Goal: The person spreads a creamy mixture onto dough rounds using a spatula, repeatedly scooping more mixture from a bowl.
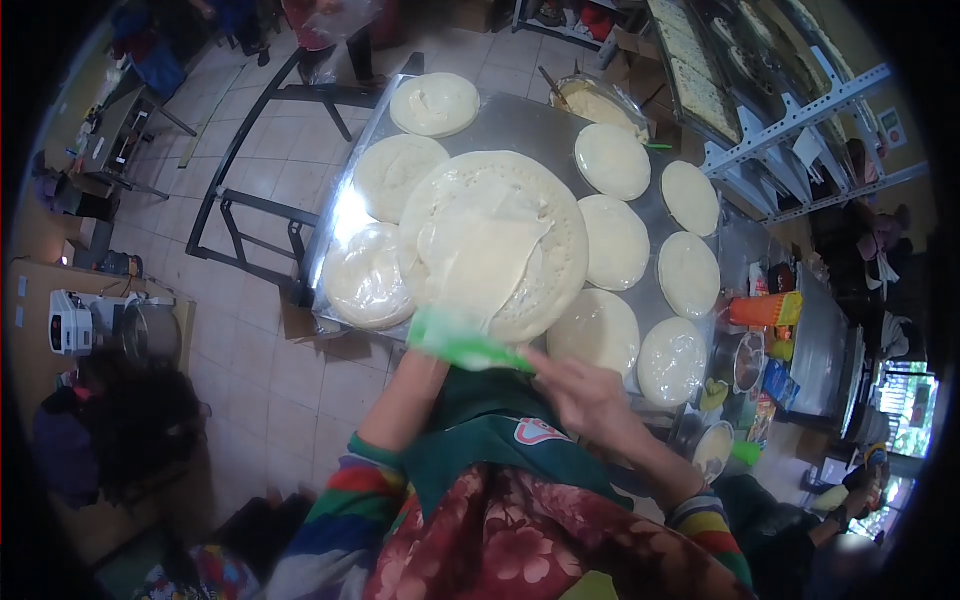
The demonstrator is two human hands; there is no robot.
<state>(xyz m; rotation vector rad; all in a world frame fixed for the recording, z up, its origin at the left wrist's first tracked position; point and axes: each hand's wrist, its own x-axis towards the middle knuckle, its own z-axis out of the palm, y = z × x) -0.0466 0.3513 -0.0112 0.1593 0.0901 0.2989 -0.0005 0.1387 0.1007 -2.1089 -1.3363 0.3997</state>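
My right hand point(580, 395) is closed around the handle of a green spatula point(470, 350), whose blade is blurred by motion at the near edge of a large round dough disc point(500, 230). Pale cream point(480, 255) is smeared over the middle of this disc, and small holes dot its outer part. The disc overlaps the neighbouring rounds and looks nearer to me than they are. My left forearm point(405, 390) reaches up to its near left side; the spatula and disc hide my left hand and its fingers. Around it lie several other rounds, including one shiny round point(368, 275) at left.
The rounds rest on a metal table point(520, 115). At its far end stands a bowl of cream point(598, 103) with a stick in it. A rack with filled trays point(700, 85) is at the right. Beside the table at left is a black metal frame point(265, 205).
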